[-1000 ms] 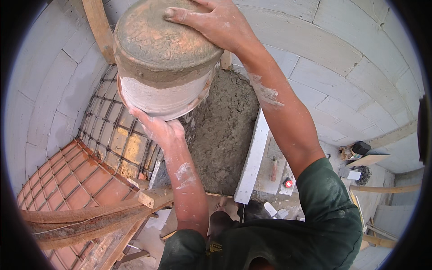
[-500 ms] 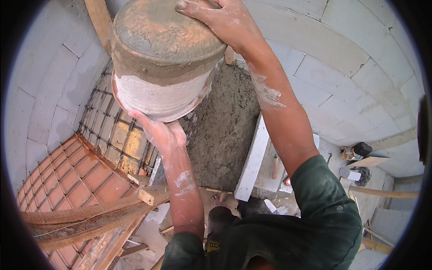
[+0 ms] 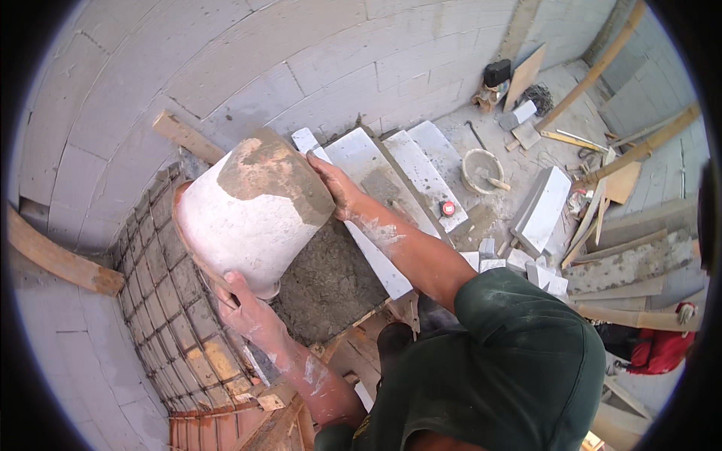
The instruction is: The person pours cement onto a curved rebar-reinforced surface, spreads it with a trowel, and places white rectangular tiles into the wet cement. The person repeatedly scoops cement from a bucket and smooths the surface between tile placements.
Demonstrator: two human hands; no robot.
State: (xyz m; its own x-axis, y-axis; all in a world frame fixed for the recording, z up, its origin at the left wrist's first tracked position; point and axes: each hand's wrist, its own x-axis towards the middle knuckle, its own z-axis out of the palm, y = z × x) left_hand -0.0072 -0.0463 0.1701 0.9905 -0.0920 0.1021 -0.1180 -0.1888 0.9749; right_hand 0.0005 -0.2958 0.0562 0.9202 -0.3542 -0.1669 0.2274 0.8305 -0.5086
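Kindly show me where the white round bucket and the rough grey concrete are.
White round bucket (image 3: 248, 214): head view, on its white side wall.
Rough grey concrete (image 3: 329, 279): head view, middle of its exposed surface.

The person wears a dark green shirt (image 3: 481, 368) with a short right sleeve (image 3: 500, 301), its cloth scuffed with pale dust; a seam curves along the shirt's right side, and a small yellowish marking (image 3: 362, 428) sits near its left edge. Whitish, dry-looking splashes crust the right forearm (image 3: 410, 252) and left forearm (image 3: 323, 387), with paler smudges on the bare left hand (image 3: 252, 316). Dark legwear (image 3: 393, 347) shows just beyond the shirt's far left edge.
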